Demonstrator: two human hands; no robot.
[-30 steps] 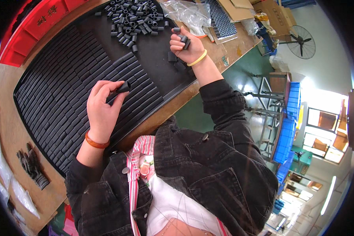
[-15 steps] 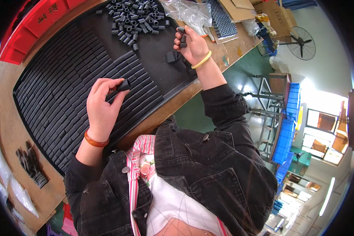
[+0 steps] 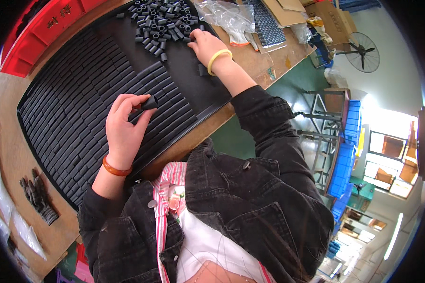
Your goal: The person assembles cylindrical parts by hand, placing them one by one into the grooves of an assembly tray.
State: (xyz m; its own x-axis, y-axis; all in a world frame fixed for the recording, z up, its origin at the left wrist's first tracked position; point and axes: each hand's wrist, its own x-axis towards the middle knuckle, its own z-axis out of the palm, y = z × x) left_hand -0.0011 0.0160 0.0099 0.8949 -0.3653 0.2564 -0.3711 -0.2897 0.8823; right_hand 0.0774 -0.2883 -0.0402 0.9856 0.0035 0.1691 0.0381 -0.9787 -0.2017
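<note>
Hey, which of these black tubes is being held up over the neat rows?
The black tube pinched in the left hand. It is raised, while the neat rows lie flat and the loose pile sits jumbled farther off.

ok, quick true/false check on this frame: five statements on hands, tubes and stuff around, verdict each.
1. The left hand holds a black tube. True.
2. The right hand is on the red bin. False: it is beside the loose pile of tubes.
3. A dark glove lies on the table, outside the tray. True.
4. The lined-up tubes are white. False: they are black.
5. The left wrist has an orange-brown bangle, the right a yellow bangle. True.
</note>
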